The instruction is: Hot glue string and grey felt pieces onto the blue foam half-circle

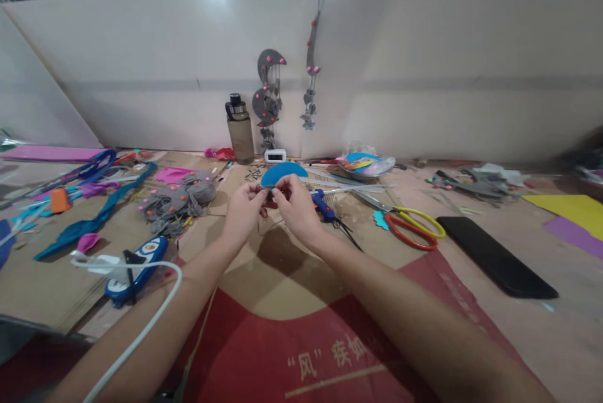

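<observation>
My left hand (245, 207) and my right hand (296, 203) meet over the cardboard, fingertips pinched close together. Between them they grip the lower edge of a blue half-round piece (284, 172) that looks like felt or foam; its curved edge points up. Something small and dark shows at the fingertips, too small to make out. Just right of my right hand lies a blue glue gun (324, 204) with a dark cord. Scissors (409, 227) with red and yellow handles rest further right, beside a small turquoise scalloped scrap (380, 220).
A bottle (241, 136) and small white clock (275, 156) stand near the wall. Grey felt with yarn (176, 202) and a blue-white device (137, 270) with a white cable lie left. A black phone (494, 257) lies right; a dish of scraps (372, 171) sits behind.
</observation>
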Motion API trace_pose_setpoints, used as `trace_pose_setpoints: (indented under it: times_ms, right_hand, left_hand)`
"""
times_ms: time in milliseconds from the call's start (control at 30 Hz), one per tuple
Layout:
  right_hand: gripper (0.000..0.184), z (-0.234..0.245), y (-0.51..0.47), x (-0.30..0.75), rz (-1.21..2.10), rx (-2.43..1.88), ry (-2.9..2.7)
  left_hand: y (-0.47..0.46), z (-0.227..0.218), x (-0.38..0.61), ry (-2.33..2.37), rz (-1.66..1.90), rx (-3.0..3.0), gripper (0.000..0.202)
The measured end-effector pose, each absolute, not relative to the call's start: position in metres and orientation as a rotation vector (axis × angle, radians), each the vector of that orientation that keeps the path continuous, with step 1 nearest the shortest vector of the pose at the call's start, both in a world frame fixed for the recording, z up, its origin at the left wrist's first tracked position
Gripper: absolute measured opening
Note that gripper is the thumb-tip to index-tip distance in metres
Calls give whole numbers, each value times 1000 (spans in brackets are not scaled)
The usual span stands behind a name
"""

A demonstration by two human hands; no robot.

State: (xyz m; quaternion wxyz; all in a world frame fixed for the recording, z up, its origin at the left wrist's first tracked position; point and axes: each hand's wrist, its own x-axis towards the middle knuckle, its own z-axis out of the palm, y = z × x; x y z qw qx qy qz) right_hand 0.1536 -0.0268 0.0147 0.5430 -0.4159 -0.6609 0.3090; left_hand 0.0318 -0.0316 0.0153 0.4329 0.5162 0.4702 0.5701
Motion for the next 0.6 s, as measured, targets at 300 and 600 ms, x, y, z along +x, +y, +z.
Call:
trace_pose_setpoints:
  times_ms: [300, 600]
  right_hand:
    - [7, 12, -22, 156, 709, -1004, -1543]
    - [7, 13, -24, 157, 666, -1035, -1586]
  left_hand:
    - [-35, 22, 33, 1029, 1413, 1108, 22]
    - [-34, 23, 30, 1065, 1372, 1174, 28]
